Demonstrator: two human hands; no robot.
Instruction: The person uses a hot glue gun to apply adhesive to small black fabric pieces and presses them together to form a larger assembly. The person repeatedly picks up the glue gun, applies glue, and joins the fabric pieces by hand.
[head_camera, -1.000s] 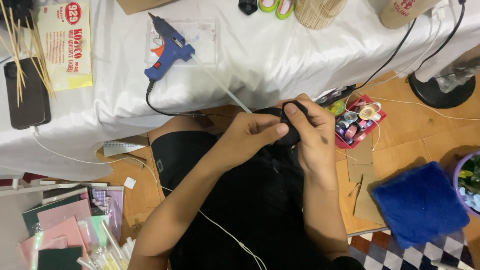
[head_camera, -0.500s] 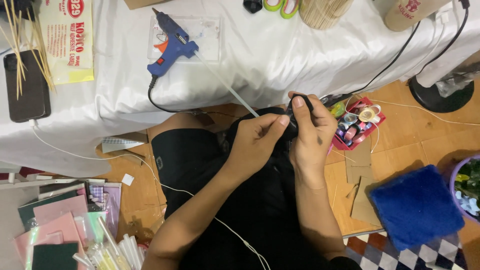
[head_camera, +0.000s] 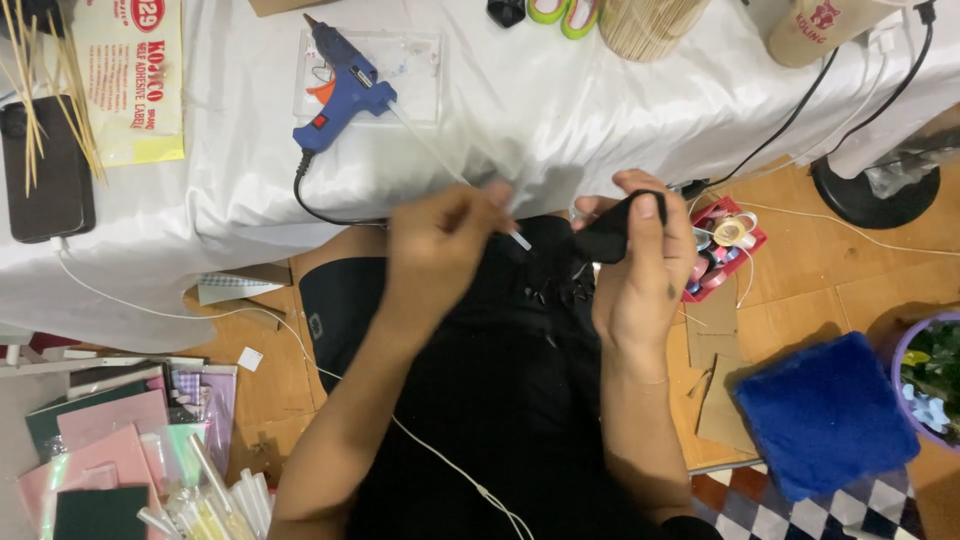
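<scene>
Left hand (head_camera: 440, 245): yours, at 12 o'clock of your lap, pinching a thin white stick (head_camera: 519, 240).
Right hand (head_camera: 640, 275): at 3 o'clock of the left, gripping a small black piece (head_camera: 610, 235).
Glue gun (head_camera: 340, 90): blue, at 11 o'clock on the white cloth (head_camera: 520, 110).
Blue pad (head_camera: 825, 415): at 4 o'clock.

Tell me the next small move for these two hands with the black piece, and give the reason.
Probably bring the left hand across so the thin white stick it pinches meets the small black piece held in the right hand. The stick's tip sits just short of the piece, with a small gap between them, and both hands are raised above the lap facing each other.
</scene>
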